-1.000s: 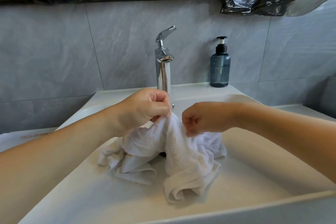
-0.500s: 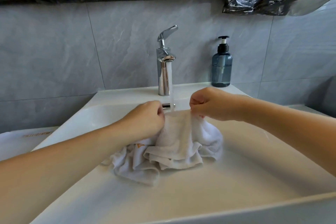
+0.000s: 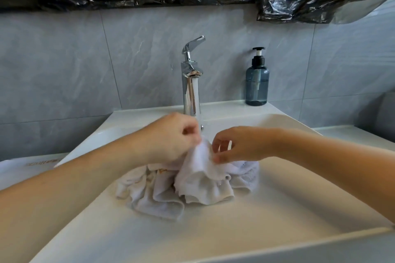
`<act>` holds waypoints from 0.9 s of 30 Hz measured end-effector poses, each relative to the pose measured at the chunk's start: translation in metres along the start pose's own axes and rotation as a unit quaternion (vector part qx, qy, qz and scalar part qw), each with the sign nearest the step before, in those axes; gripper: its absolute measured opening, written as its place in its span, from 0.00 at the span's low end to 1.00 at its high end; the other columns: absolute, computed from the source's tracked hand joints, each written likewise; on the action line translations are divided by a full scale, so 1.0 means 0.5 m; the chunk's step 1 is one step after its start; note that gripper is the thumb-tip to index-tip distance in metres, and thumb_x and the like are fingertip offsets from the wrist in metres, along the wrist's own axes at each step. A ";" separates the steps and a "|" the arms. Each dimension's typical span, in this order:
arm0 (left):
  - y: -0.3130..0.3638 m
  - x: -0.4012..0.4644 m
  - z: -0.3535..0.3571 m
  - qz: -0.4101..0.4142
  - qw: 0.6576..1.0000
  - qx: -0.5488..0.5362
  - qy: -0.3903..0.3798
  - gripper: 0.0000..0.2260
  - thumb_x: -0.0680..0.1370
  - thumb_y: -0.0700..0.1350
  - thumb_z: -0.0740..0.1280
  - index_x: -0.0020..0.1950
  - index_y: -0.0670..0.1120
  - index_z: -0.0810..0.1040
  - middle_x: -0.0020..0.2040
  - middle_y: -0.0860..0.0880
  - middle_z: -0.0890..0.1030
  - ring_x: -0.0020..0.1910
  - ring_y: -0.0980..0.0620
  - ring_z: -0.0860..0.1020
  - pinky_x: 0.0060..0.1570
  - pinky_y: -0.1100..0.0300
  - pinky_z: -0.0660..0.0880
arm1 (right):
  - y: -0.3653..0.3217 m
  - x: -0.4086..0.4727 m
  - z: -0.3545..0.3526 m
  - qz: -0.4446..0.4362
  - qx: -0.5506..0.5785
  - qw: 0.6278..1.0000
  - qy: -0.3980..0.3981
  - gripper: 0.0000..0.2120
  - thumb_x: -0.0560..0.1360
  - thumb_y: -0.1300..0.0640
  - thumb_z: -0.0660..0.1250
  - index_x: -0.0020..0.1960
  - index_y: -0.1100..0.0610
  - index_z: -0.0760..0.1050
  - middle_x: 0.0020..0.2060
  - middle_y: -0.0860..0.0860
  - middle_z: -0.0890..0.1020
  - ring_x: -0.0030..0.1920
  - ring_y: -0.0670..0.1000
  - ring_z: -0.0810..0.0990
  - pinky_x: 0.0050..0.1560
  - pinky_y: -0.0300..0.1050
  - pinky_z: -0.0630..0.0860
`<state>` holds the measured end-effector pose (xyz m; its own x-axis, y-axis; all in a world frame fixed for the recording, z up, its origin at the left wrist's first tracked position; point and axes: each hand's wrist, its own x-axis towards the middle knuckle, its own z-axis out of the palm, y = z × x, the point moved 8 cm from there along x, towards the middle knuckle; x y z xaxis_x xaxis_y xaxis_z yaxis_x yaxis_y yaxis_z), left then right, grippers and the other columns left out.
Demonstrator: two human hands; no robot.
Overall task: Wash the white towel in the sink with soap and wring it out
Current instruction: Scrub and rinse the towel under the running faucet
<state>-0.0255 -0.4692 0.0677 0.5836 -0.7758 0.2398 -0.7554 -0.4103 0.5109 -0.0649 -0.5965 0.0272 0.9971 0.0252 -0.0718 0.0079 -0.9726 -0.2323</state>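
White towel (image 3: 192,186) bunched in the sink (image 3: 277,209), one fold lifted right under the running faucet (image 3: 190,83): this looks like the rubbing stage. Next move likely needs fresh cloth gathered and scrubbed. Left hand (image 3: 171,136) pinches the raised fold, fingers curled. Right hand (image 3: 237,145) has fingertips nipping the cloth, other fingers loosely spread.

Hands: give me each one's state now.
Left hand: pinching the white towel.
Right hand: fingers curled, pinching the white towel.
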 end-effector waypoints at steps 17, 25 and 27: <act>-0.044 -0.003 0.096 -0.016 0.857 0.514 -0.037 0.14 0.83 0.45 0.52 0.67 0.41 0.63 0.55 0.45 0.78 0.43 0.45 0.74 0.35 0.56 0.64 | -0.044 -0.013 0.077 -0.048 -0.131 0.990 -0.032 0.16 0.83 0.49 0.52 0.55 0.57 0.73 0.44 0.52 0.74 0.45 0.54 0.73 0.48 0.47 0.70; -0.034 -0.025 0.118 -0.047 0.961 0.260 -0.085 0.05 0.81 0.50 0.57 0.53 0.49 0.65 0.40 0.53 0.70 0.42 0.46 0.72 0.38 0.53 0.65 | -0.027 0.018 0.069 0.047 -0.170 0.983 -0.058 0.10 0.79 0.53 0.58 0.53 0.56 0.75 0.42 0.51 0.77 0.41 0.53 0.75 0.43 0.46 0.73; -0.052 -0.012 0.083 -0.054 0.958 0.278 -0.049 0.03 0.80 0.47 0.57 0.51 0.49 0.65 0.40 0.52 0.71 0.42 0.44 0.73 0.38 0.53 0.66 | -0.045 0.009 0.071 0.022 -0.117 0.992 -0.051 0.10 0.81 0.51 0.57 0.52 0.56 0.74 0.42 0.52 0.76 0.41 0.52 0.72 0.41 0.44 0.69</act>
<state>-0.0218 -0.4739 0.0185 0.6569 -0.7447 0.1181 -0.7502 -0.6612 0.0036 -0.0632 -0.5662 -0.0024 0.9842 -0.0069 -0.1769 -0.0065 -1.0000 0.0028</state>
